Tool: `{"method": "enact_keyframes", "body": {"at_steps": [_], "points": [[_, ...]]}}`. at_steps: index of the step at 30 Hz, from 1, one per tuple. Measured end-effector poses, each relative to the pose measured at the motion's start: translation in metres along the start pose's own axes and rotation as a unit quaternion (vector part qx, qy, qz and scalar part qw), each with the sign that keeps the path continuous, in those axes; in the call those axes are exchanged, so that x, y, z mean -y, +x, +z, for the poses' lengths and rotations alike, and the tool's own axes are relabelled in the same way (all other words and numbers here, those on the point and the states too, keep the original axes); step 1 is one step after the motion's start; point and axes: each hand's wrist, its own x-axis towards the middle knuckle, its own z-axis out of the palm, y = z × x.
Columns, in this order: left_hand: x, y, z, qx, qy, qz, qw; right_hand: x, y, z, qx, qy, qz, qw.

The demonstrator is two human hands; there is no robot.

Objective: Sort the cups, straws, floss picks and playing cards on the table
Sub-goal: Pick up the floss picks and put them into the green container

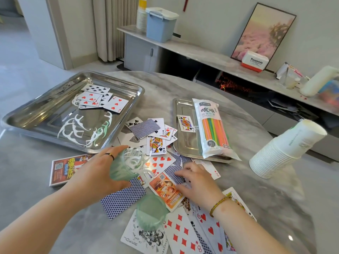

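Grey marble table: playing cards scattered over near half, some face-up, some face-down.
Large steel tray, far left: few cards and loose floss picks inside.
Paper cup stack, right side, tilted.
Small steel tray, centre-right: straw pack and jack of spades inside.
Left hand: fingers curled round tipped green tub, picks at mouth.
Right hand: fingers spread, tips on blue-backed cards.
Green lid between forearms.

I can read "Panasonic" on the white box, "40" on the straw pack, and "JOKER" on one playing card.
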Motion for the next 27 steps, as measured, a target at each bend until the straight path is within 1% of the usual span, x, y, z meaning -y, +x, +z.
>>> {"method": "enact_keyframes", "body": {"at_steps": [3, 4, 5, 6, 7, 8, 10, 12, 13, 16, 19, 22, 24, 27], "points": [[-0.001, 0.000, 0.000, 0.002, 0.016, 0.005, 1.000, 0.002, -0.015, 0.006, 0.018, -0.054, -0.024, 0.998], [-0.001, -0.001, 0.000, 0.003, 0.024, 0.008, 1.000, 0.002, -0.019, 0.008, 0.000, -0.076, -0.043, 0.996], [-0.002, -0.001, 0.000, 0.003, 0.030, 0.009, 0.999, 0.001, -0.023, 0.010, -0.029, -0.071, -0.062, 0.995], [-0.002, -0.002, 0.000, 0.004, 0.037, 0.009, 0.999, -0.001, -0.027, 0.013, -0.073, -0.066, -0.074, 0.992], [-0.003, -0.002, 0.000, 0.003, 0.041, 0.010, 0.999, 0.000, -0.028, 0.012, -0.076, -0.022, -0.070, 0.994], [-0.004, -0.003, 0.000, 0.004, 0.045, 0.011, 0.999, 0.000, -0.029, 0.011, -0.085, 0.030, -0.051, 0.995], [-0.005, -0.004, 0.001, 0.003, 0.050, 0.014, 0.999, -0.002, -0.023, 0.003, -0.065, 0.138, 0.042, 0.987], [-0.004, -0.005, 0.001, 0.005, 0.047, 0.017, 0.999, -0.004, -0.009, -0.004, -0.096, 0.197, 0.135, 0.966], [-0.004, -0.005, 0.001, 0.006, 0.043, 0.017, 0.999, -0.003, 0.000, -0.005, -0.097, 0.201, 0.163, 0.961], [-0.003, -0.004, 0.000, 0.003, 0.028, 0.014, 1.000, 0.004, 0.025, -0.002, -0.045, 0.153, 0.230, 0.960], [-0.002, -0.004, -0.003, 0.000, 0.020, 0.015, 1.000, 0.013, 0.040, -0.007, 0.007, 0.097, 0.266, 0.959], [-0.003, -0.005, -0.004, -0.003, 0.016, 0.018, 1.000, 0.025, 0.046, -0.017, 0.053, 0.047, 0.264, 0.962], [-0.003, -0.005, -0.005, -0.003, 0.011, 0.016, 1.000, 0.032, 0.046, -0.021, 0.065, 0.010, 0.251, 0.966], [-0.003, -0.006, -0.008, -0.005, 0.012, 0.013, 1.000, 0.029, 0.046, -0.020, 0.069, 0.011, 0.243, 0.968]]}}
